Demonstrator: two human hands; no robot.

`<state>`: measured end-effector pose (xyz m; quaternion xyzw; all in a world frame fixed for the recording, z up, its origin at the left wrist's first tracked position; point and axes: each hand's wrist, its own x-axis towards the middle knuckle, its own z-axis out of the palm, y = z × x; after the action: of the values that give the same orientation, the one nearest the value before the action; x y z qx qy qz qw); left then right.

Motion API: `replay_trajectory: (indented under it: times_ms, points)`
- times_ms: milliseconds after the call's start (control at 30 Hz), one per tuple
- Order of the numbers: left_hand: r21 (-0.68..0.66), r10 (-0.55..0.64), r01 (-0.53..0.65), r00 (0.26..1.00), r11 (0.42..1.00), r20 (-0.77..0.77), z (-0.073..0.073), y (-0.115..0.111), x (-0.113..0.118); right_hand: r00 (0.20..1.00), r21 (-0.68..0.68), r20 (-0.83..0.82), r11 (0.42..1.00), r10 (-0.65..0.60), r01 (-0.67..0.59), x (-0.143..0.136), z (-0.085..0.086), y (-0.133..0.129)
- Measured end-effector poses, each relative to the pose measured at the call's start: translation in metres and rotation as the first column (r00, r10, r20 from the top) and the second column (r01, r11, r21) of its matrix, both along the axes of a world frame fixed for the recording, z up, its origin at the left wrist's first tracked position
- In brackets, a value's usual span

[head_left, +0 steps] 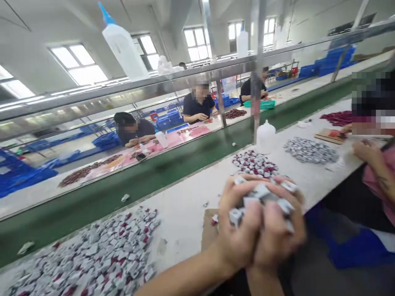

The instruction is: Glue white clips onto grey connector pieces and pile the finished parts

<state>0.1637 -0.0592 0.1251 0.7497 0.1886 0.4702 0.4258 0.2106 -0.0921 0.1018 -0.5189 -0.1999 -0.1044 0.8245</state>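
Note:
My left hand (pixel 239 230) and my right hand (pixel 279 222) are cupped together above the white table, fingers curled round a heap of small grey-white block-like pieces (pixel 262 192). Some of the pieces show openings in them; their exact kind is unclear. Behind my hands lies a pile of similar pieces mixed with dark red ones (pixel 254 162). To the left spreads a much larger pile of white and dark red pieces (pixel 101 250). Partly hidden by my left wrist is a brown board (pixel 208 230), with a red and white piece near its edge.
A green conveyor belt (pixel 173 172) runs behind the table under a metal rail (pixel 173 78). A white squeeze bottle (pixel 266 137) stands near a grey pile (pixel 310 150). A co-worker's hand (pixel 367 152) is at the right; several people sit across the belt.

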Motion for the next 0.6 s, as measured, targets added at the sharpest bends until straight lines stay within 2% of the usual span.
replay_trajectory:
  times_ms: [67, 133, 200, 267, 333, 433, 600]
  points:
    - [-0.120, 0.121, -0.107, 0.985, 0.987, 0.119, -0.007, 0.051, -0.014, 0.991, 0.003, -0.038, 0.992, 0.128, -0.127, -0.011, 0.006, 0.057]
    - [-0.278, 0.253, -0.207, 0.957, 0.938, 0.141, -0.021, 0.098, -0.019, 0.968, -0.065, -0.070, 0.967, 0.241, -0.245, -0.016, 0.000, 0.111]
    - [-0.391, 0.323, -0.253, 0.938, 0.885, 0.125, -0.039, 0.139, -0.020, 0.946, -0.147, -0.094, 0.935, 0.311, -0.322, -0.020, -0.016, 0.157]
    - [-0.479, 0.365, -0.277, 0.925, 0.833, 0.100, -0.059, 0.171, -0.022, 0.924, -0.217, -0.133, 0.899, 0.358, -0.379, -0.024, -0.037, 0.191]
    - [-0.542, 0.376, -0.286, 0.925, 0.790, 0.060, -0.077, 0.193, -0.026, 0.905, -0.281, -0.181, 0.862, 0.384, -0.422, -0.028, -0.058, 0.214]
    - [-0.588, 0.350, -0.291, 0.937, 0.755, -0.014, -0.097, 0.210, -0.032, 0.887, -0.367, -0.258, 0.810, 0.384, -0.457, -0.034, -0.083, 0.229]
    - [-0.557, 0.294, -0.322, 0.945, 0.765, -0.144, -0.110, 0.223, -0.040, 0.871, -0.477, -0.332, 0.732, 0.362, -0.486, -0.035, -0.102, 0.231]
